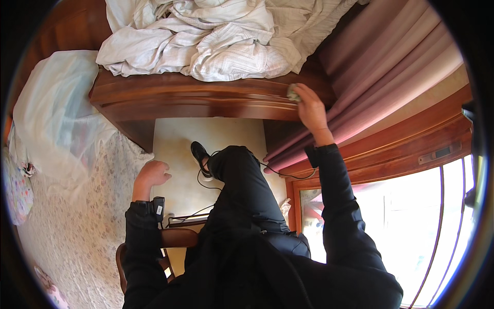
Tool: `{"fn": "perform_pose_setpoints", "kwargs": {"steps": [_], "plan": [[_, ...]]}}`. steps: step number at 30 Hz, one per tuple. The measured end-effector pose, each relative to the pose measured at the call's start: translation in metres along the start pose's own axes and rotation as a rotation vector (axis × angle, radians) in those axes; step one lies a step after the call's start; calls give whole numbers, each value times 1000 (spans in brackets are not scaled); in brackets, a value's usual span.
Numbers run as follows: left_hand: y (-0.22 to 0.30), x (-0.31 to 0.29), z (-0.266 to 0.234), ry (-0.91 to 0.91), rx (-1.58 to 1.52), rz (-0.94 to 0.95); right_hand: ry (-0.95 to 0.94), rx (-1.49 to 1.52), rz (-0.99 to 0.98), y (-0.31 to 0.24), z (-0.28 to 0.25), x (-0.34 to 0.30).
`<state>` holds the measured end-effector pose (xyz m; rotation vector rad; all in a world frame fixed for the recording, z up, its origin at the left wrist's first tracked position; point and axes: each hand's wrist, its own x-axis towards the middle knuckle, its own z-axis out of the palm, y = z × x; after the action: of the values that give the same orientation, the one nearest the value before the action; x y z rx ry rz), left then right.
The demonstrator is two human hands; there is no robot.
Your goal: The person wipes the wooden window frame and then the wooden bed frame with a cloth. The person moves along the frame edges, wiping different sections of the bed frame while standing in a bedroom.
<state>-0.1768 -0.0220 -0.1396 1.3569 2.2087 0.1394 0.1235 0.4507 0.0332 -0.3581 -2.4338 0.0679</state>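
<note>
My right hand [312,110] is closed on a small crumpled greyish-green cloth [293,93]. It presses the cloth against the front edge of a dark brown wooden desk [206,98], near the desk's right end. A heap of rumpled white fabric [206,44] covers the desk's top, just beyond that edge. On the left, my left hand [152,174] hangs beside the bed, its fingers curled in with nothing visible in them. A small dark device with a pale label [159,207] is strapped at my left wrist.
A bed with a flowered cover [98,216] and sheer white cloth [56,113] lies to the left. Pink curtains [370,77] and a wooden window frame [432,152] stand on the right. A brown wooden chair [177,238] is below me; dark cords [208,187] run near my legs.
</note>
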Motion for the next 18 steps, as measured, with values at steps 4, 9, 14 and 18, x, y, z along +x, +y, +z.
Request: {"fn": "perform_pose_setpoints", "kwargs": {"steps": [4,9,14,18], "plan": [[3,2,1,-6,25,2,90,-171,364,75,-22,-26],[1,3,3,19,1,34,46,-325,531,96,-23,-23],[4,6,4,-31,57,-1,19,-153,228,32,-3,-2],[6,3,4,7,2,4,-40,116,8,-16,8,6]]}}
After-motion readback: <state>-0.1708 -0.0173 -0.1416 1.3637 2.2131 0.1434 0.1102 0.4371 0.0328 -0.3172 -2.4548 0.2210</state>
